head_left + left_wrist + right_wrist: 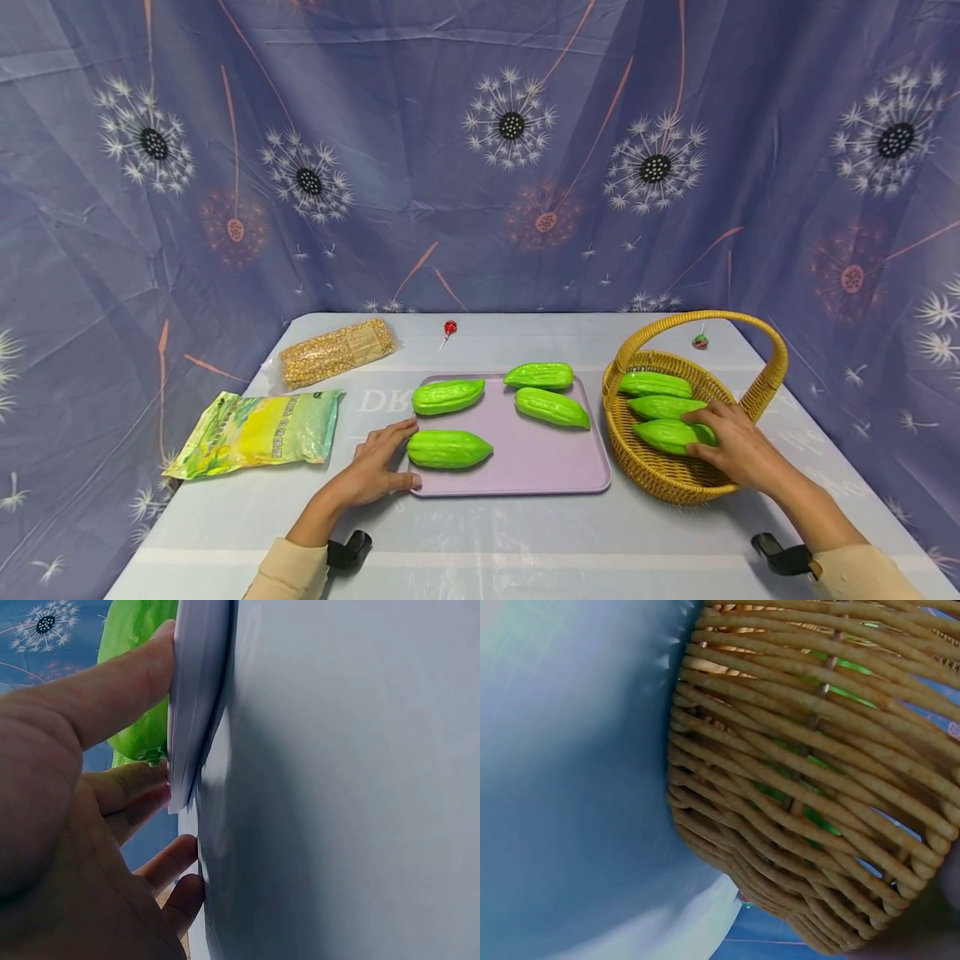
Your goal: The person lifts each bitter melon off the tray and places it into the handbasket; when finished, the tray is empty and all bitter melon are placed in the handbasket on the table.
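Note:
A lilac tray [525,467] bears several green bitter melons, one of them [450,449] close to its left edge. My left hand [378,468] touches that edge, thumb [127,686] on the rim and fingers spread along the side. On the right is a woven basket [652,485] with a tall handle, with three bitter melons inside. Reaching into it, my right hand [738,446] grips the nearest bitter melon [670,436], thumb on the near side and fingers over the far end. In the right wrist view the basket wall [810,765] hides this grip.
Left of the tray lie a yellow-green plastic packet [258,429] and a clear bag of yellow kernels [337,352]. A red lollipop [449,329] lies behind the tray, and a green and red wrapped sweet [701,341] behind the basket. A patterned blue curtain [420,167] hangs behind the table.

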A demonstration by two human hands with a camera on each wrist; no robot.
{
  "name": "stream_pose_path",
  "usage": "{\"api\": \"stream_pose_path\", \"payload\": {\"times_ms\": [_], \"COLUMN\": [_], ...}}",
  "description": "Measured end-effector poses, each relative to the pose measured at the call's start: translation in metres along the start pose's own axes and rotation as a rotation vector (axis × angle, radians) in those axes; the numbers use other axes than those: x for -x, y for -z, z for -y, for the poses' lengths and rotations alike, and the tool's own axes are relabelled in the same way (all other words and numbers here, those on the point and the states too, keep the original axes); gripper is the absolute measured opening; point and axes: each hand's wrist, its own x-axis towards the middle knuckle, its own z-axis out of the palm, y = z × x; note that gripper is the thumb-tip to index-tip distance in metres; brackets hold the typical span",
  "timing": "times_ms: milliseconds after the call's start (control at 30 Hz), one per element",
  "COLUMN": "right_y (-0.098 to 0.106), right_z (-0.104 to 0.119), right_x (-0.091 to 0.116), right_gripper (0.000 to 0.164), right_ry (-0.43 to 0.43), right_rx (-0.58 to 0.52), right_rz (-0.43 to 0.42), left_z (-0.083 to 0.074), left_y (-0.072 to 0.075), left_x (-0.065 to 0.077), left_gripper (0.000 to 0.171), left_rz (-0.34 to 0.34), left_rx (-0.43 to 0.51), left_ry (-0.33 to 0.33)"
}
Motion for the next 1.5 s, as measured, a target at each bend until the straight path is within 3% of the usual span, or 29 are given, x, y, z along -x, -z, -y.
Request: {"api": "stream_pose_path", "payload": {"times_ms": [533, 900, 1167, 1500], "right_y": [-0.001, 0.004, 0.012, 0.02], "right_z": [-0.001, 0.005, 0.024, 0.057], "right_x": [0.002, 0.002, -0.003, -0.01], "right_gripper": [0.04, 0.043, 0.047, 0.05], "right_ry": [0.039, 0.046, 0.125, 0.171], "right_rx": [0.05, 0.023, -0.036, -0.045], "right_rz": [-0.059, -0.09, -0.202, -0.266], "left_z": [0.001, 0.0, 0.0, 0.002], "left_y": [0.001, 0.001, 0.0, 0.0], "left_x": [0.0, 0.0, 0.0, 0.0], "left_gripper": [0.08, 0.08, 0.08, 0.079], "left_rz": [0.0, 0.0, 0.003, 0.0], "left_rx": [0.001, 0.007, 0.013, 0.011], "left_ry": [-0.008, -0.011, -0.013, -0.019]}}
